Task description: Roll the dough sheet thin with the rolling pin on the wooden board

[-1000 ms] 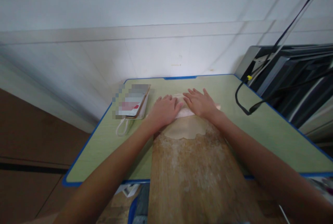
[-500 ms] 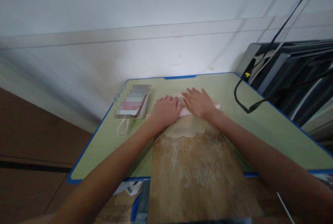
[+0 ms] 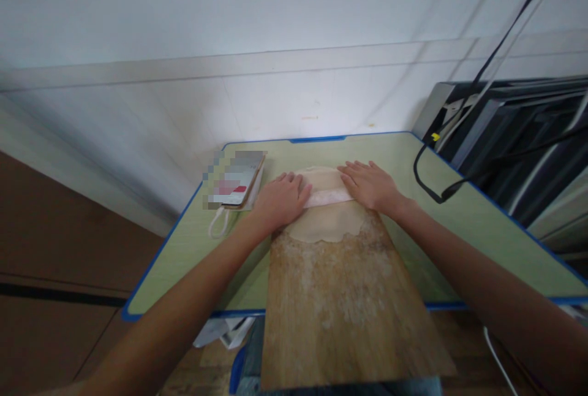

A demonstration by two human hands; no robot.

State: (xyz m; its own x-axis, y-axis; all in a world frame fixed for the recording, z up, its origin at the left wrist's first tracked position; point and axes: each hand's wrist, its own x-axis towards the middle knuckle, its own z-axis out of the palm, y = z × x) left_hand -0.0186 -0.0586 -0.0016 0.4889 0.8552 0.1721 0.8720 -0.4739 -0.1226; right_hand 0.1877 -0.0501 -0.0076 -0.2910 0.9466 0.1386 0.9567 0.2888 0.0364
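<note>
A pale sheet of dough (image 3: 328, 224) with a ragged near edge lies on the far part of a worn wooden board (image 3: 344, 304). Across it runs a light, flour-dusted rolling pin (image 3: 328, 197), its ends covered by my hands. My left hand (image 3: 283, 198) rests palm down over the pin's left end, fingers stretched forward and thumb towards the middle. On the right end lies my right hand (image 3: 371, 185), flat, fingers pointing ahead and to the left. Neither hand wraps round the pin. Between them the pin's middle and the dough beyond are visible.
The board overhangs the near edge of a green table (image 3: 459, 230) with blue trim. A blurred-out flat object in a case (image 3: 245, 178) with a white strap lies at the left. A black cable (image 3: 420, 169) hangs over the right side, beside dark stacked panels (image 3: 514, 126). A white wall (image 3: 275, 102) stands behind.
My hands have moved apart along the rolling pin, the left to the left and the right to the right. More of the pin's middle and of the dough behind it now shows.
</note>
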